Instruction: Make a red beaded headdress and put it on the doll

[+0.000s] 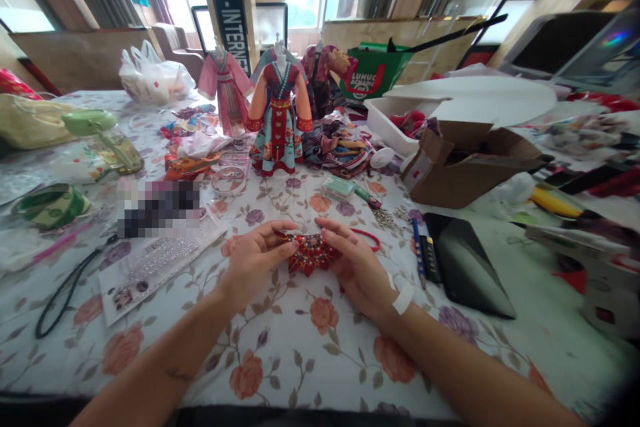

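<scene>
Between my two hands is a small red beaded collar (310, 253) with a scalloped lower edge and rows of pale beads. My left hand (257, 253) pinches its left end between thumb and fingers. At the other end, the fingers of my right hand (357, 263) close on the upper right side, covering that part. A white strip (403, 297) is wrapped at my right wrist. Behind the right hand shows a red cord loop (369, 238); whether it joins the collar is hidden. Straight ahead stands a dressed doll form (280, 117) in an orange-sleeved robe.
A sheet of stick-on gems (160, 267) lies left, beside a black strap (70, 293). To the right are a blue pencil (418, 253), a dark tablet (465, 263) and an open cardboard box (465, 163). Fabric pieces (340, 147) and a tape roll (229, 180) lie farther back.
</scene>
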A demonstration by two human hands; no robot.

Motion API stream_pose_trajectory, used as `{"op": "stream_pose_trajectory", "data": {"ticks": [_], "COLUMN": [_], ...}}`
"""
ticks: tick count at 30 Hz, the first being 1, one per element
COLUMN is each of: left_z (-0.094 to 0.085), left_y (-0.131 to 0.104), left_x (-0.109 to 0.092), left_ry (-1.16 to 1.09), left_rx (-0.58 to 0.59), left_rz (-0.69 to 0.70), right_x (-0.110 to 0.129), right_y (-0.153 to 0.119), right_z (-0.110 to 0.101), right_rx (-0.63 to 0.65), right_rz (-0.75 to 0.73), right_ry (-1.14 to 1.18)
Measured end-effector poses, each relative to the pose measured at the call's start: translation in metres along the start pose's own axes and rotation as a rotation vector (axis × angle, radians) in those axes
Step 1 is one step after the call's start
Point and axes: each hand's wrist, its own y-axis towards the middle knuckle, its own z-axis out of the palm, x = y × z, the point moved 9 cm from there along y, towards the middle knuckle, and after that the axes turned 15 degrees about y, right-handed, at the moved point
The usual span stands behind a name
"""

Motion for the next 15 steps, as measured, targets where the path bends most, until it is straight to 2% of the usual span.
{"op": "stream_pose_trajectory", "data": {"ticks": [3, 6, 8, 13, 15], "left_z": [-0.007, -0.008, -0.004, 0.015, 0.016], "left_y": [0.001, 0.0, -0.001, -0.006, -0.006], "left_x": [0.0, -0.002, -0.005, -0.01, -0.01], "left_ry": [0.016, 0.026, -0.015, -0.154, -0.178], "left_rx": [-0.062, -0.059, -0.013, 0.199, 0.218], "left_rz": [0.02, 0.038, 0.055, 0.035, 0.011], "right_x": [0.001, 0.003, 0.005, 0.001, -0.003], "right_y": [0.001, 0.002, 0.002, -0.002, -0.004], "right_z": [-0.001, 0.0, 0.002, 0.009, 0.013], "right_rx": [-0.005, 0.01, 0.022, 0.104, 0.156], "right_rz": [-0.007, -0.003, -0.003, 0.09, 0.124], "right_ry": [0.011, 0.033, 0.05, 0.053, 0.025]}}
